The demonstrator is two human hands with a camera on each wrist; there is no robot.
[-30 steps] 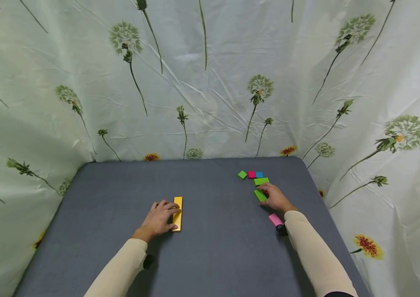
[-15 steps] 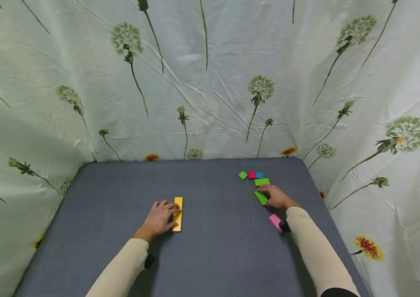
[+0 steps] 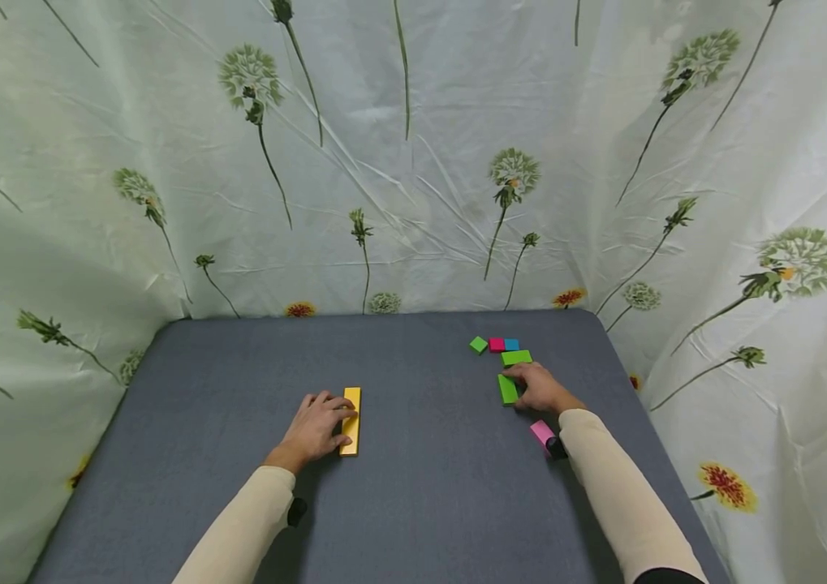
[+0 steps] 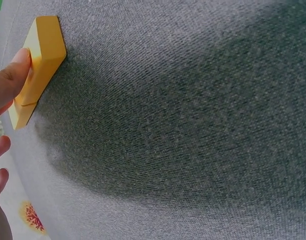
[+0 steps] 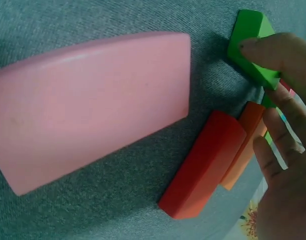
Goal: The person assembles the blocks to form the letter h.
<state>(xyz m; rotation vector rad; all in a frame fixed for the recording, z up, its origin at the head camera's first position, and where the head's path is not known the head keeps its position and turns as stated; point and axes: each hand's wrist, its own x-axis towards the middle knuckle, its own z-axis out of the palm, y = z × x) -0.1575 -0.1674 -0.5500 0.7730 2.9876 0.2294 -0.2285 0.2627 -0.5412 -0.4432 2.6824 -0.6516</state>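
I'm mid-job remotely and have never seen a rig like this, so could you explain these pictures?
There is no machine: a person works with two bare hands. The wide picture comes from a camera on the head, the two close ones from a camera on each wrist.

On the grey table, the left hand grips a yellow strip, possibly two blocks. The right hand grips a green block.

A pink block lies by the right wrist. A red block and an orange block show only in the right wrist picture. Farther back are more small blocks, including a blue one.
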